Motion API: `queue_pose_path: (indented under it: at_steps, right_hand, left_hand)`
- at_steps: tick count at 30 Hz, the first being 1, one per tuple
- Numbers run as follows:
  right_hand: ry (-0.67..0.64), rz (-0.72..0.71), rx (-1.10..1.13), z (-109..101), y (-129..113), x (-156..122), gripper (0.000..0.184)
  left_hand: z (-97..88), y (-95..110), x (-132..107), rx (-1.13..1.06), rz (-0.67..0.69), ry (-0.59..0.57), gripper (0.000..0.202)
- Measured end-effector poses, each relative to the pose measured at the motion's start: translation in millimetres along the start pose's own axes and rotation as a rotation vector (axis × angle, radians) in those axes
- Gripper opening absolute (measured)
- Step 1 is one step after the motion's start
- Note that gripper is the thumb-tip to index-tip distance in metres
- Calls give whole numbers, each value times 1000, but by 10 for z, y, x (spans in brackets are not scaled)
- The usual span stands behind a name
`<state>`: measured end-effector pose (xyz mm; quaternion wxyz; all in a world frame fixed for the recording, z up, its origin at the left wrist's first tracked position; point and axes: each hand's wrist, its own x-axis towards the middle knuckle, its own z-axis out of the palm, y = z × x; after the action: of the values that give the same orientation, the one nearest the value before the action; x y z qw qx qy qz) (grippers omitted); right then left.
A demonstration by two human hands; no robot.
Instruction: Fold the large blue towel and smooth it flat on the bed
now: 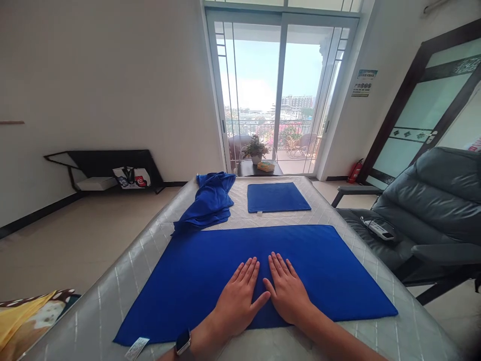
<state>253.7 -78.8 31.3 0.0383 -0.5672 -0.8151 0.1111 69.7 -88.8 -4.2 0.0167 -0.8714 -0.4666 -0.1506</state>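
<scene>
A blue cloth [176, 286], like a towel, lies spread flat on the quilted mattress [112, 306], a white tag at its near left corner. My left hand [241, 296] rests flat on the cloth, fingers stretched out, a watch on its wrist. Beside it my right hand [287, 290] also presses flat, the two thumbs close together. Beyond the spread cloth sits a folded blue cloth [278, 197] in a neat rectangle. To its left, a crumpled pile of blue cloth [210, 200] touches the spread cloth's far left edge.
A grey recliner [432, 200] with a power strip [379, 229] on its seat stands right of the mattress. At the far end are a small table [246, 169] with a potted plant [256, 149] and a sliding glass door [281, 90]. A patterned fabric [33, 321] shows at lower left.
</scene>
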Motion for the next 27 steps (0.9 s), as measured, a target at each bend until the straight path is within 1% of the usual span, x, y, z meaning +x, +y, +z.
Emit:
queue_pose_path:
  at_steps: [2, 4, 7, 10, 14, 16, 18, 20, 22, 23, 25, 27]
  right_hand:
    - [6, -2, 9, 1, 31, -2, 70]
    - [16, 14, 7, -2, 131, -26, 72]
    - [29, 54, -25, -22, 451, -126, 72]
    - [69, 107, -91, -27, 973, -322, 71]
    - [175, 220, -185, 48, 1820, -684, 75]
    - [237, 258, -209, 104, 2188, -851, 77]
    - [289, 233, -235, 157, 2454, -968, 76]
    - [325, 199, -266, 195, 2617, -1029, 75]
    - [332, 189, -295, 208, 2702, -1049, 74]
    - [325, 196, -309, 200, 2720, -1049, 74]
    - [312, 227, -337, 141, 2698, -1033, 73]
    - [291, 269, -351, 22, 2543, -981, 70]
  left_hand:
    - [3, -12, -10, 12, -8, -5, 74]
    - [-4, -70, -57, 28, -33, -8, 75]
    - [-44, -281, -246, 58, -98, -26, 75]
    - [-103, -654, -626, 103, -206, -70, 75]
    - [-172, -1255, -1345, 200, -362, -85, 73]
    - [-210, -1472, -1670, 232, -349, -93, 69]
    - [-252, -1579, -1891, 243, -344, -113, 69]
    - [-290, -1610, -2005, 242, -385, -125, 71]
    - [-318, -1643, -2050, 234, -424, -128, 71]
    - [-331, -1679, -2059, 230, -421, -131, 69]
    - [-358, -1785, -2045, 223, -384, -154, 62]
    - [-396, -1864, -1944, 230, -369, -169, 56]
